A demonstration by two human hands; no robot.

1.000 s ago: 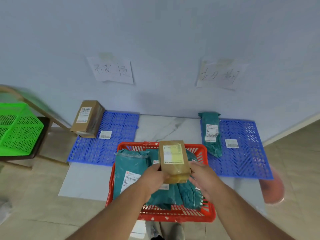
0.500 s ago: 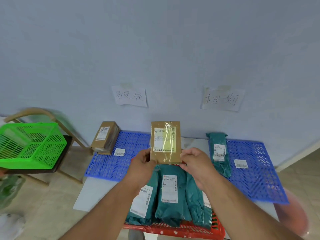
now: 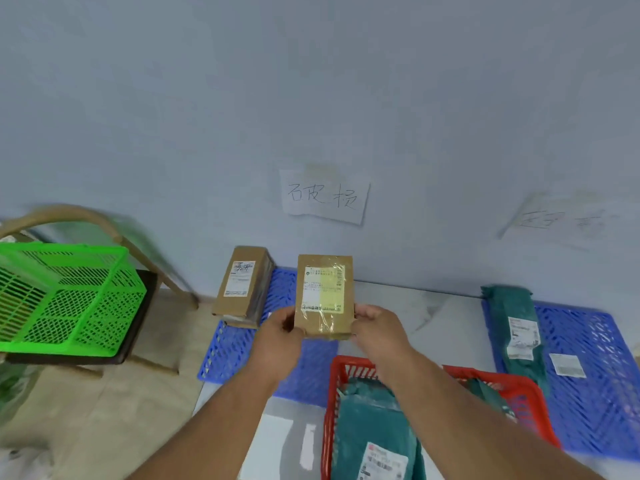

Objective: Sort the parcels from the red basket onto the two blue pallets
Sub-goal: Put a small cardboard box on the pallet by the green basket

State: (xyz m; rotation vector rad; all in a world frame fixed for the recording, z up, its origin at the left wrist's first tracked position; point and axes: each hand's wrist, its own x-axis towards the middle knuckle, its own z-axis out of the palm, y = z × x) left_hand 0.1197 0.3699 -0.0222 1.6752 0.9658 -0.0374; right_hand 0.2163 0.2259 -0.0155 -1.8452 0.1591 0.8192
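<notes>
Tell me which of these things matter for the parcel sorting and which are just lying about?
Job: brown parcel held by left hand and right hand; red basket; left pallet; right pallet.
Lying about: green basket; chair.

floor [image 3: 104, 410]: beige tiles on the left, with a white marbled slab [image 3: 408, 306] against the wall.
left pallet [image 3: 311, 368]: blue, flat on the floor left of the red basket [image 3: 332, 393].
right pallet [image 3: 595, 393]: blue, flat just right of the basket.
red basket: stands on the slab between both pallets.
chair [image 3: 145, 258]: legs on the beige tiles, well left of the basket.
</notes>
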